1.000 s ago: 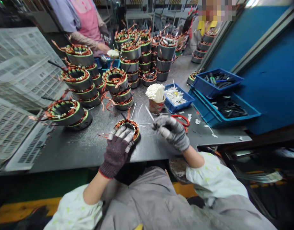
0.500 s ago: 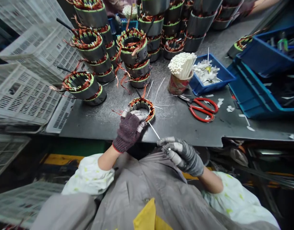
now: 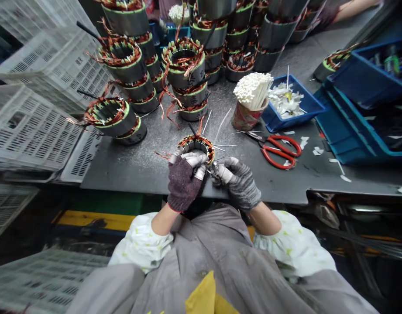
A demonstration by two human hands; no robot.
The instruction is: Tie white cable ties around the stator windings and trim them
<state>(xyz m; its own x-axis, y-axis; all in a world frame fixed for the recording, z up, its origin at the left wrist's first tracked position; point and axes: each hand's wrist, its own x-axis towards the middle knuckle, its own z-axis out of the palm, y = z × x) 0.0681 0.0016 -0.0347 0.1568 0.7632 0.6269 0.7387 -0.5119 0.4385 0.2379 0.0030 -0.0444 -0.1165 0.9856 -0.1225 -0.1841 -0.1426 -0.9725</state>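
My left hand (image 3: 185,179) is gripping the heavy motor ring (image 3: 208,148) by its rim; my right hand (image 3: 237,182) is pinching shut beside its bendy wires (image 3: 199,138).

left hand (image 3: 185,181), dark knit glove, grips the near rim of a copper-wound stator (image 3: 202,143) lying flat near the tabletop (image 3: 128,163) edge. right hand (image 3: 237,183), grey glove, has its fingers pinched together at the stator's right rim; item pinched not discernible. red scissors (image 3: 281,150) lie to the right, cup of white sticks (image 3: 250,102) behind them.
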